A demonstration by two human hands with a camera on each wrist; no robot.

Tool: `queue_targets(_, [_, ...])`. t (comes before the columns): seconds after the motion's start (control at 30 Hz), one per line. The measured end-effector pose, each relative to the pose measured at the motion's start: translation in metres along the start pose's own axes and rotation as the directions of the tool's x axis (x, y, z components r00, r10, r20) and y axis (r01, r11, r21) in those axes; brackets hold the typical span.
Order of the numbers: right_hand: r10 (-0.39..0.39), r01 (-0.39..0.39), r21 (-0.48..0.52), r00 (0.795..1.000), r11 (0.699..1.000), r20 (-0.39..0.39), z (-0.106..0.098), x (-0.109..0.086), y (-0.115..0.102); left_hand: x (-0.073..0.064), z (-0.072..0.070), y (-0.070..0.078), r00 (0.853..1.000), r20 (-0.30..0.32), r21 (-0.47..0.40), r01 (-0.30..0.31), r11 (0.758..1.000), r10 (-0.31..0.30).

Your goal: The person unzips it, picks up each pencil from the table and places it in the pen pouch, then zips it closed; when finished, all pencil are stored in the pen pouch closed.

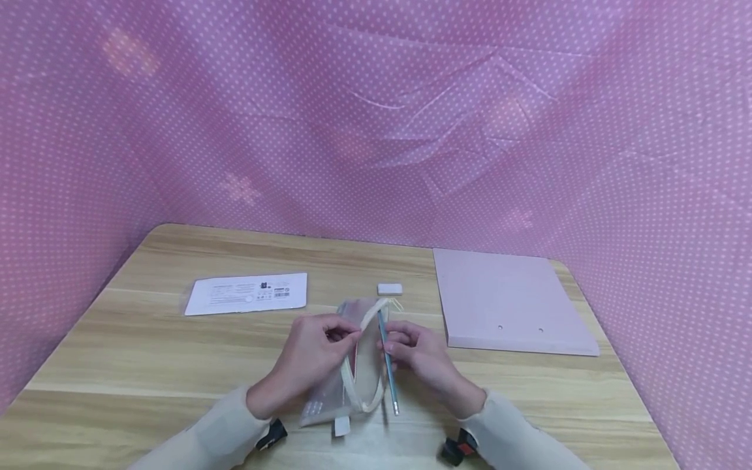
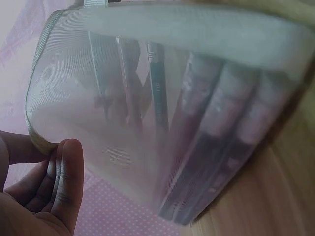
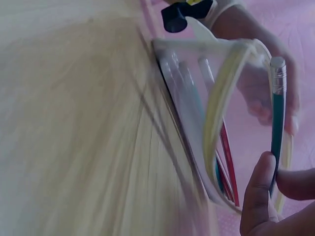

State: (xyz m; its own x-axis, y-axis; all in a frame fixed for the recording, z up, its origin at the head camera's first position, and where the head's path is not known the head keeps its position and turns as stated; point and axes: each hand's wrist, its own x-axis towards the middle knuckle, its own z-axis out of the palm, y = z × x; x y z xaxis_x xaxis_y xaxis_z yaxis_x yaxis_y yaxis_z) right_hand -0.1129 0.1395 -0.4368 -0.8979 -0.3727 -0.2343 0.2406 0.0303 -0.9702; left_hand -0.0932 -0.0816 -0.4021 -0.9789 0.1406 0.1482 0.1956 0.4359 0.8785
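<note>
A see-through mesh pencil pouch [image 1: 330, 395] with a cream zipper edge stands partly open in front of me. My left hand [image 1: 314, 349] pinches its edge between thumb and finger. My right hand [image 1: 424, 356] grips a teal pencil [image 1: 391, 386] on the right side of the opening. In the head view, the pencil's metal-and-eraser end points toward me. Red pencils [image 3: 227, 152] and other slim items lie inside the pouch. Through the mesh, the left wrist view shows thicker pens or markers [image 2: 216, 118], blurred.
A white eraser [image 1: 390, 289] lies just beyond the pouch. A white printed card or package [image 1: 247, 294] is at the back left of the wooden table [image 1: 147, 365]. To the right lies a pale pink folder [image 1: 511, 300] with two holes. Pink dotted cloth [image 1: 376, 130] hangs behind.
</note>
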Motion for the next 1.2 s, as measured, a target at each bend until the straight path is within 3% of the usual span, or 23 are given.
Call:
queue_targets(0.27, [-0.007, 0.009, 0.048, 0.999, 0.999, -0.031, 0.017, 0.003, -0.001, -0.002, 0.005, -0.001, 0.999, 0.006, 0.025, -0.054, 0.998, 0.054])
queue_targets(0.43, [0.004, 0.002, 0.079, 0.996, 0.997, -0.086, 0.027, 0.002, -0.003, -0.002, 0.007, 0.001, 0.999, 0.018, 0.027, -0.035, 0.999, 0.035])
queue_targets(0.6, [-0.002, 0.004, 0.017, 0.994, 1.000, -0.114, 0.033, 0.004, -0.002, -0.004, 0.007, 0.002, 0.999, 0.036, 0.035, 0.012, 0.999, -0.014])
queue_targets(0.87, [-0.005, -0.005, -0.092, 0.994, 0.996, -0.110, 0.036, 0.007, 0.002, -0.009, 0.011, 0.002, 0.998, 0.053, 0.019, -0.030, 0.999, 0.029])
queue_targets(0.93, [0.004, -0.014, -0.090, 0.994, 0.996, -0.112, 0.036, 0.007, 0.003, -0.009, 0.011, 0.003, 0.998, 0.056, 0.004, -0.008, 1.000, 0.008])
queue_targets(1.07, [0.028, -0.034, -0.068, 0.995, 0.997, -0.097, 0.034, 0.009, 0.005, -0.007, 0.008, 0.005, 0.994, 0.059, -0.060, 0.092, 0.994, -0.089])
queue_targets(1.2, [0.000, -0.010, -0.103, 0.996, 0.995, -0.090, 0.032, 0.012, 0.005, -0.003, 0.006, 0.007, 0.985, 0.077, -0.120, 0.163, 0.979, -0.154])
